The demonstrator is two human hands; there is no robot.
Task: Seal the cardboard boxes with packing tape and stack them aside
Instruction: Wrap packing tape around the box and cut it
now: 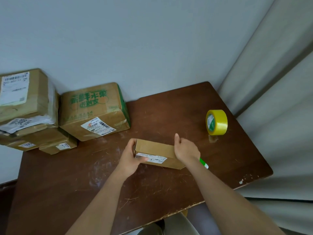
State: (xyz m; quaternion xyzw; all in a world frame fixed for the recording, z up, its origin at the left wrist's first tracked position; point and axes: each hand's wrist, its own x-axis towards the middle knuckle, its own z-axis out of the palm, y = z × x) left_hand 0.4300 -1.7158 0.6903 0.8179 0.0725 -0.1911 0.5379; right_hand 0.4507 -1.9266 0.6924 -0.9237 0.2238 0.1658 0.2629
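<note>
A small box (156, 152) lies on the brown counter (101, 187), roughly at its middle, with a white label on its near side. The left hand (131, 157) holds the box's left end: its grip is closed on the box, thumb lying across the label side and fingers wrapped round the end flap. The right hand (185, 150) is at the box's right end, thumb raised above the top edge; its fingers are hidden behind the hand, so I cannot tell whether that grip is closed on the box or merely resting against it. Just right of the box, beyond the right wrist, a green and white object (204, 163) lies on the counter, mostly hidden.

The tape roll (216, 122), yellow with a green and white core, stands on edge well right of the box and farther back, apart from both hands.

Left of the box and farther back, against the wall (135, 39), stands a larger box with green print (93, 111) and a shipping label. Farther left still is a stack of boxes (28, 109): a taped one with white labels on top, flatter ones beneath. A pale curtain (279, 99) hangs right of the counter, beyond the tape roll.
</note>
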